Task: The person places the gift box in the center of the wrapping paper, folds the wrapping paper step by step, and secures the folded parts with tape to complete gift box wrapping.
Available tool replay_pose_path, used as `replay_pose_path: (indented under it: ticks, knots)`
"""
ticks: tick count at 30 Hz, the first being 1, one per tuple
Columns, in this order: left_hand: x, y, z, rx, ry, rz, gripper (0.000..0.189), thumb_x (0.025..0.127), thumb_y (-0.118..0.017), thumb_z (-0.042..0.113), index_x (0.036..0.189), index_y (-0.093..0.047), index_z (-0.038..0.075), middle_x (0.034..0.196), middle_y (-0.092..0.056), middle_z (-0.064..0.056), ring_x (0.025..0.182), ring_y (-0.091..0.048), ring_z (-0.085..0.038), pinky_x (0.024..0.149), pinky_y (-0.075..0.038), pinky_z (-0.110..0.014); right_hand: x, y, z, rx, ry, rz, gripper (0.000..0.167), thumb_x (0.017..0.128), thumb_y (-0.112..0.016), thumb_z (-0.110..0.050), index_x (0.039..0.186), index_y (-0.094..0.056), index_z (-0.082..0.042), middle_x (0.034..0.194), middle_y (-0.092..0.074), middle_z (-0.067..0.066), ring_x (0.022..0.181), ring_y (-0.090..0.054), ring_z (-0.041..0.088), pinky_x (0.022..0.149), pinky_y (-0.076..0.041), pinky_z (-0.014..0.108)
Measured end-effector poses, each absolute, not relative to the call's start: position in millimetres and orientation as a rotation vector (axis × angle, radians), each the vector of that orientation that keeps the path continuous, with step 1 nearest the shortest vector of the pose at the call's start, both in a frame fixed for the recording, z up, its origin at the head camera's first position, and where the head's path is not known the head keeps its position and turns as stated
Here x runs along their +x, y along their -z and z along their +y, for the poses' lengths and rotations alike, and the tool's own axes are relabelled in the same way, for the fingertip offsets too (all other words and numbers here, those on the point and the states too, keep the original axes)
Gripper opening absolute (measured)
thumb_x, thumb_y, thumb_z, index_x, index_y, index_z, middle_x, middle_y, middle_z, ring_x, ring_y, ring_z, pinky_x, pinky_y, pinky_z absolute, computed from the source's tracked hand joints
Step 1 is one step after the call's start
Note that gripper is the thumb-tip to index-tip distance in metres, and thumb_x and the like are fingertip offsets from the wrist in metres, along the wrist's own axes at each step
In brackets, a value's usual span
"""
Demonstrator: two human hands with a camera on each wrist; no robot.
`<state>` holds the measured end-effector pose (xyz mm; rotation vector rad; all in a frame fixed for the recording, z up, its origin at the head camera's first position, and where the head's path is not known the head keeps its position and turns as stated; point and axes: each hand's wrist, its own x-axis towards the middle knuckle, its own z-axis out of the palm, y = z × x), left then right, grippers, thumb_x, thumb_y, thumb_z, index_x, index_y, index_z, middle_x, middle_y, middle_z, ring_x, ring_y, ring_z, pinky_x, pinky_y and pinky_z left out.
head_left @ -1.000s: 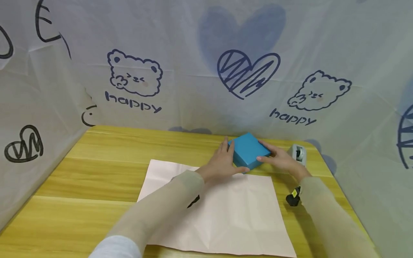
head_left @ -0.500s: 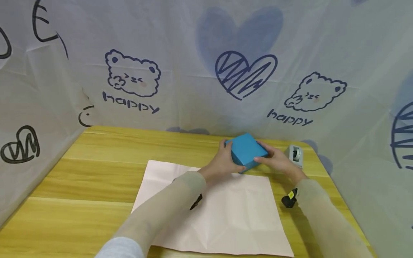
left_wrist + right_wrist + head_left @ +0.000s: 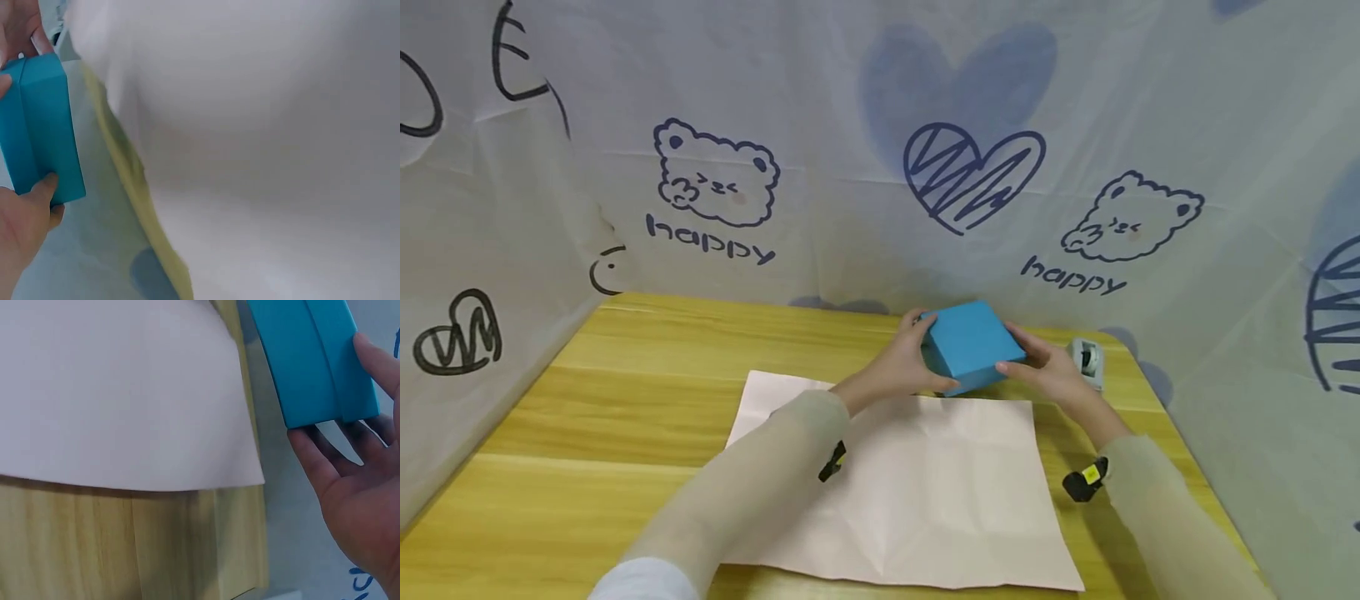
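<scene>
A blue box [image 3: 970,343] is held between both hands over the far edge of a pale pink paper sheet [image 3: 925,492]. My left hand [image 3: 904,367] grips its left side, thumb along the near edge. My right hand [image 3: 1043,368] grips the right side, thumb on the top corner. In the left wrist view my thumb [image 3: 39,190] presses the blue box [image 3: 40,131]. In the right wrist view my fingers [image 3: 331,456] curl under the blue box [image 3: 312,356], which hangs above the paper sheet [image 3: 119,394].
The sheet lies flat on a wooden table [image 3: 625,375]. A small white tape dispenser [image 3: 1088,360] stands at the table's back right, just behind my right hand. Printed cloth [image 3: 850,167] walls the table at the back and on both sides.
Both hands have raised the blue box a little and tipped its near edge up. My forearms have lifted off the sheet.
</scene>
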<state>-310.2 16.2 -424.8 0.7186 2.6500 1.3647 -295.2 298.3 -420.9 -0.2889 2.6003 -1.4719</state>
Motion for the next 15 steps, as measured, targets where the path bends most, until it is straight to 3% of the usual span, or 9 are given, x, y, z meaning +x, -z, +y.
replay_pose_path:
  ticks: [6,11,15]
  knots:
    - [-301.4,413.6,-12.3,0.864,-1.382,2.555,0.116,0.078,-0.092,0.032,0.167,-0.021,0.010,0.172,-0.008,-0.011,0.151,-0.033,-0.037,0.112,-0.047,-0.050,-272.9,411.6,291.7,-0.392,1.502,2.611,0.077,0.098,-0.074,-0.034,0.164,-0.036,-0.023,0.167,-0.036,0.009,0.138,-0.051,0.041,0.108,-0.051,0.049]
    - [-285.2,410.8,-41.0,0.951,-1.421,2.454,0.114,0.078,-0.093,0.024,0.166,-0.021,0.009,0.172,-0.008,-0.007,0.155,-0.025,-0.033,0.115,-0.045,-0.049,-250.3,408.8,280.6,-0.484,1.583,2.503,0.075,0.096,-0.078,-0.026,0.161,-0.042,-0.023,0.167,-0.036,0.005,0.138,-0.052,0.038,0.098,-0.056,0.030]
    - [-269.6,409.4,-57.6,0.985,-1.432,2.404,0.114,0.076,-0.094,0.020,0.166,-0.023,0.008,0.171,-0.012,-0.006,0.154,-0.028,-0.030,0.114,-0.046,-0.049,-232.7,408.0,269.2,-0.544,1.658,2.426,0.079,0.091,-0.082,-0.018,0.160,-0.043,-0.022,0.166,-0.036,0.007,0.138,-0.053,0.032,0.093,-0.059,0.029]
